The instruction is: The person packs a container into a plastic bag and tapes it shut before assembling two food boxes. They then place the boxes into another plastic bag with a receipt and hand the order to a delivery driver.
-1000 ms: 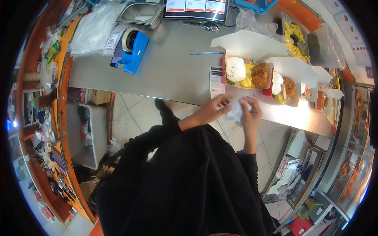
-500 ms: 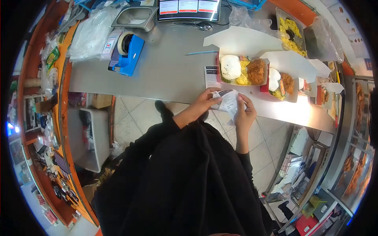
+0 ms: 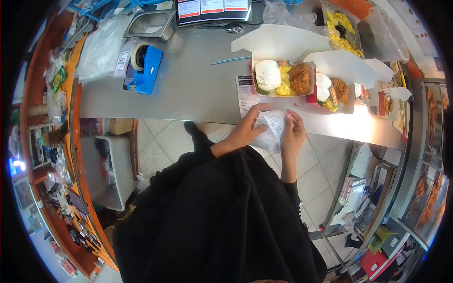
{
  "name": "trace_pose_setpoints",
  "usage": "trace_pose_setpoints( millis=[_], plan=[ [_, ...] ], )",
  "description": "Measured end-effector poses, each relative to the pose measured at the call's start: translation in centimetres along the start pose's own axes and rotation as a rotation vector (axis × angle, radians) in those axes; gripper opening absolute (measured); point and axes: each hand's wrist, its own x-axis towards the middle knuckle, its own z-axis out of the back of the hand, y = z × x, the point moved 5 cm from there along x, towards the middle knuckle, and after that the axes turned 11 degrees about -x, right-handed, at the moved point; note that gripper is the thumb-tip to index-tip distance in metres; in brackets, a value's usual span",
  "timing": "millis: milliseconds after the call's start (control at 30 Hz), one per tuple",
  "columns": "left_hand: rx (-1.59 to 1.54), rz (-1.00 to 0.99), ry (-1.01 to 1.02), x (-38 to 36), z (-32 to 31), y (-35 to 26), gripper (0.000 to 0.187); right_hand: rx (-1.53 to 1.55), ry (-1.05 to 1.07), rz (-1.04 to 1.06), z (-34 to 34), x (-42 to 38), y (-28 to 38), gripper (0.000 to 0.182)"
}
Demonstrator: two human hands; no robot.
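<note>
Between my two hands, at the front edge of the metal counter [image 3: 198, 94], are white printed paper slips [image 3: 270, 127]. My left hand [image 3: 245, 129] pinches them from the left, and my right hand [image 3: 293, 133] grips their right side. Another printed slip [image 3: 245, 94] lies on the counter just beyond my left hand. Behind my hands stands an open food box [image 3: 283, 78] holding rice, something yellow and fried chicken. A second open box [image 3: 334, 94] with similar food is to its right.
A blue tape dispenser [image 3: 147, 73], plastic bags [image 3: 101, 49] and a metal tray [image 3: 150, 24] are at the left. A screen [image 3: 212, 10] stands at the back. More boxes and a container of yellow food [image 3: 342, 26] are at the right. A grey bin [image 3: 111, 170] sits below.
The slips have shifted between my hands and spread open more, with more of their printed faces showing. The view has moved slightly, and more of the slip on the counter shows.
</note>
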Motion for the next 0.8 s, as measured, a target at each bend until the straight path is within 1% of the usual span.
trace_pose_setpoints(
  millis=[67, 100, 133, 167, 200, 233, 267, 300, 333, 367, 400, 467, 500, 533, 567, 600, 633, 667, 733, 767, 800],
  plan=[
    [0.410, -0.238, 0.006, 0.2, 1.0, -0.5, 0.042, -0.227, 0.113, 0.103, 0.8, 0.4, -0.2, 0.019],
    [0.501, -0.250, -0.060, 0.1, 1.4, -1.4, 0.033, -0.226, 0.103, 0.104, 2.0, 0.9, -0.4, 0.019],
    [0.500, -0.250, -0.049, 0.1, 1.3, -2.5, 0.033, -0.338, 0.142, 0.127, 3.3, 1.5, -0.5, 0.018],
    [0.634, -0.255, -0.175, 0.2, 1.6, -3.9, 0.031, -0.450, 0.179, 0.148, 4.6, 2.1, -0.6, 0.017],
    [0.766, -0.261, -0.303, 0.3, 1.6, -5.1, 0.029, -0.464, 0.135, 0.124, 6.4, 2.4, 0.1, 0.016],
    [0.884, -0.479, -0.321, 0.7, 0.8, -6.8, 0.034, -0.535, 0.109, 0.131, 8.2, 2.4, 2.3, 0.018],
    [0.879, -0.482, -0.311, 1.8, 0.2, -7.6, 0.034, -0.479, 0.053, 0.096, 10.0, 1.8, 4.7, 0.020],
    [1.103, -0.693, -0.271, 2.4, -1.3, -8.9, 0.034, -0.433, -0.049, 0.178, 12.0, 1.2, 6.5, 0.023],
    [1.321, -0.909, -0.225, 2.9, -3.0, -9.6, 0.033, -0.296, -0.151, 0.401, 13.8, 0.4, 8.1, 0.025],
    [1.333, -0.921, -0.158, 4.0, -4.1, -9.6, 0.032, 0.034, -0.193, 0.520, 17.5, 0.6, 6.1, 0.027],
    [1.322, -0.933, -0.146, 5.0, -5.1, -9.3, 0.032, 0.324, -0.086, 0.649, 17.8, 0.4, 8.2, 0.028],
    [1.258, -0.929, 0.066, 7.3, -7.9, -8.3, 0.030, 0.316, -0.120, 0.552, 21.0, 3.0, 7.0, 0.029],
    [1.250, -0.945, 0.081, 8.6, -9.3, -8.0, 0.030, 0.042, -0.160, 0.393, 22.1, 5.6, 5.6, 0.029],
    [1.315, -1.052, 0.129, 9.7, -11.3, -7.5, 0.029, -0.225, -0.198, 0.225, 23.4, 8.5, 3.7, 0.029],
    [1.379, -1.161, 0.175, 10.8, -13.5, -7.0, 0.027, -0.502, -0.126, 0.135, 25.1, 11.6, 0.5, 0.032],
    [1.307, -1.159, 0.243, 12.2, -15.5, -6.3, 0.023, -0.777, -0.052, 0.040, 26.4, 14.0, -2.7, 0.035],
    [1.235, -1.160, 0.309, 13.8, -17.6, -5.6, 0.019, -0.856, -0.057, 0.139, 26.7, 14.9, -3.9, 0.036],
    [1.228, -1.183, 0.315, 15.3, -19.6, -4.6, 0.019, -0.934, -0.063, 0.238, 26.8, 15.6, -4.0, 0.036],
    [1.481, -1.186, 0.418, 18.4, -23.2, -1.1, 0.015, -0.843, 0.015, 0.148, 26.3, 15.4, -2.5, 0.039],
    [1.469, -1.201, 0.434, 19.5, -24.4, 0.3, 0.015, -0.881, 0.049, 0.117, 26.4, 15.4, -1.9, 0.035],
    [1.630, -1.166, 0.498, 20.8, -25.5, 2.3, 0.014, -0.881, 0.026, 0.111, 26.9, 15.0, -0.9, 0.035]
  ],
)
